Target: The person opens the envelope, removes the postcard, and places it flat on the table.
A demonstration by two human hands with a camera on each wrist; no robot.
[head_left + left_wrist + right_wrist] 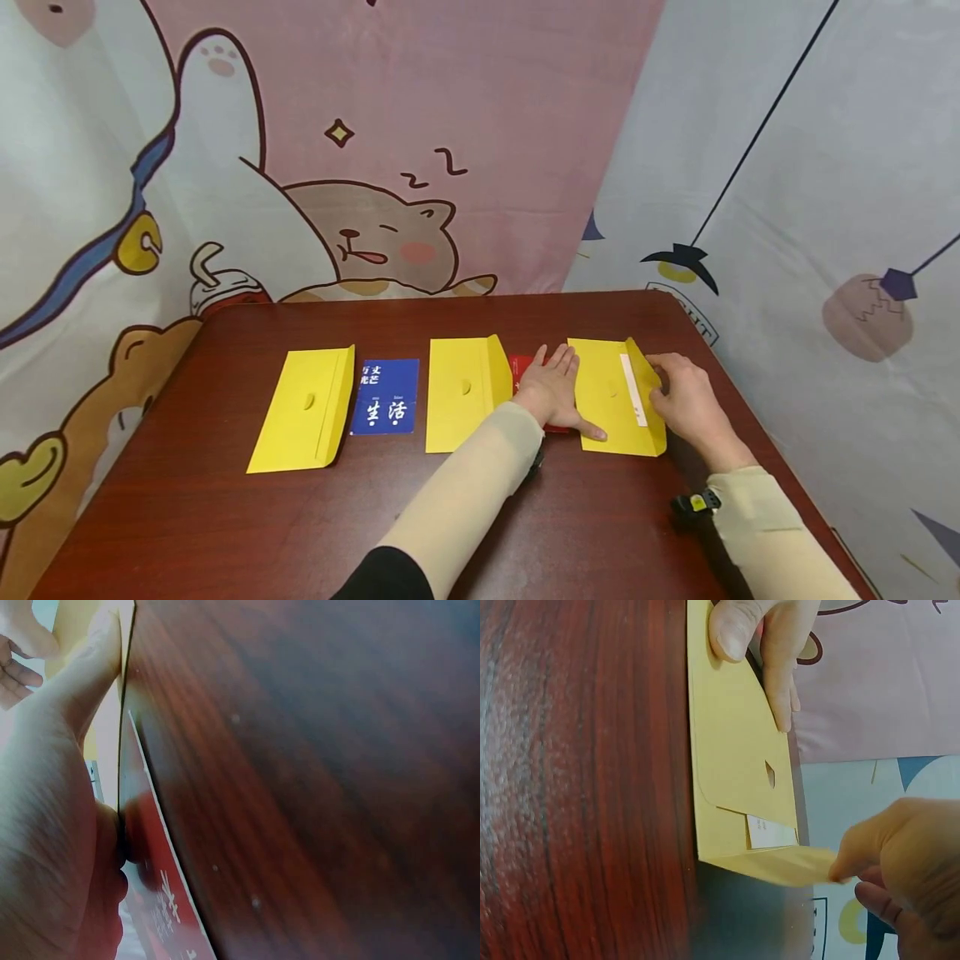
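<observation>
My right hand [692, 407] pinches the raised flap [780, 864] of the rightmost yellow envelope [600, 375] at its right side. A white card [633, 392] shows its edge just inside the envelope's mouth. Fingers spread and straight, my left hand [551, 390] rests along the envelope's left edge. Its thumb [731, 634] presses on the envelope's face in the right wrist view. Partly hidden beneath that hand lies a red card [169, 889] with white print, beside the envelope.
Two more yellow envelopes, one in the middle [457, 392] and one at the left [303, 408], lie with flaps to the right. Between them is a blue card [386, 396] with white characters. The dark wooden table [247, 533] meets a cartoon-printed cloth [480, 100] behind.
</observation>
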